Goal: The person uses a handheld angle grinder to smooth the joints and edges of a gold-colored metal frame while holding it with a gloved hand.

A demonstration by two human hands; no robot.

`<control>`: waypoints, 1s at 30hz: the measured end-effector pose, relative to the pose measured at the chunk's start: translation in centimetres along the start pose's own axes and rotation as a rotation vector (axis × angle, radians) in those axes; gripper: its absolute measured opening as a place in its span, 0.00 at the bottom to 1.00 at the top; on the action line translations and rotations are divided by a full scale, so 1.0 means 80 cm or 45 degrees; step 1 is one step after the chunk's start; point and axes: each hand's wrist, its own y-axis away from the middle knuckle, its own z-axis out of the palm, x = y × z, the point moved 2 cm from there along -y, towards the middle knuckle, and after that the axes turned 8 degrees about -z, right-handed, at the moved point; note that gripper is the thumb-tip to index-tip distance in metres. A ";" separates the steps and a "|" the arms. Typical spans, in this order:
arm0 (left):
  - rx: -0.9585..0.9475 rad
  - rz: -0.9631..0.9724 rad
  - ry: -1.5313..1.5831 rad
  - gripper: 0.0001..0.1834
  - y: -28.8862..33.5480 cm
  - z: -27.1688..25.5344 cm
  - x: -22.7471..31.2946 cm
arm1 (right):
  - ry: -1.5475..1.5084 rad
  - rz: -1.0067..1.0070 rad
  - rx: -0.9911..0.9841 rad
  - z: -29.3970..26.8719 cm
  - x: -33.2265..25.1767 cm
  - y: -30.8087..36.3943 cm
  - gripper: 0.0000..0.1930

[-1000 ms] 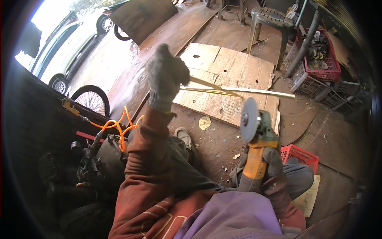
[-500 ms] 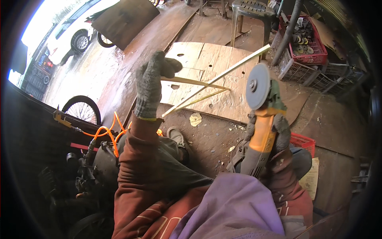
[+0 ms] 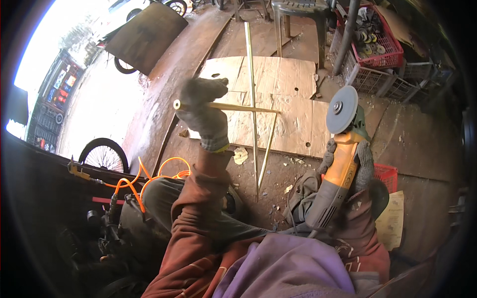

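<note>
In a grey knit glove, my left hand (image 3: 206, 121) is closed round one tube of a brass-coloured metal frame (image 3: 250, 64). The tube's round open end pokes out past the glove. From my grip it runs right, crosses a long bar that stands nearly upright in the picture, and meets a slanted shorter bar at its far end. My gloved right hand (image 3: 366, 166) grips a yellow and grey angle grinder (image 3: 342, 161) with its head upward. Its grey disc (image 3: 342, 110) is to the right of the frame, apart from it. Whether the disc spins cannot be told.
Flattened cardboard (image 3: 293, 124) lies on the floor beneath the frame. A plastic stool (image 3: 300, 9) stands beyond it. At the far right, a red crate (image 3: 380, 59) of discs sits on grey crates. An orange hose (image 3: 130, 184) coils near my left leg, beside a spoked wheel (image 3: 104, 154).
The frame has turned in my left hand's hold, its long bar going from slanted to nearly upright. That hand has shifted right and down; the grinder sits a little farther right.
</note>
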 end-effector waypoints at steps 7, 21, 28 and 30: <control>-0.289 -0.617 -1.670 0.42 -0.008 -0.026 -0.162 | -0.014 -0.062 0.171 0.013 -0.019 0.004 0.30; -0.348 -1.531 0.450 0.36 -0.036 -0.023 -0.144 | -0.343 -0.238 0.405 0.046 -0.066 0.021 0.30; -0.344 -0.814 -0.299 0.16 -0.124 -0.006 -0.108 | -0.352 -0.417 -0.061 0.041 -0.100 0.051 0.31; -0.278 -0.827 -0.041 0.25 -0.168 -0.012 -0.099 | -0.424 -0.488 -0.041 0.038 -0.100 0.052 0.31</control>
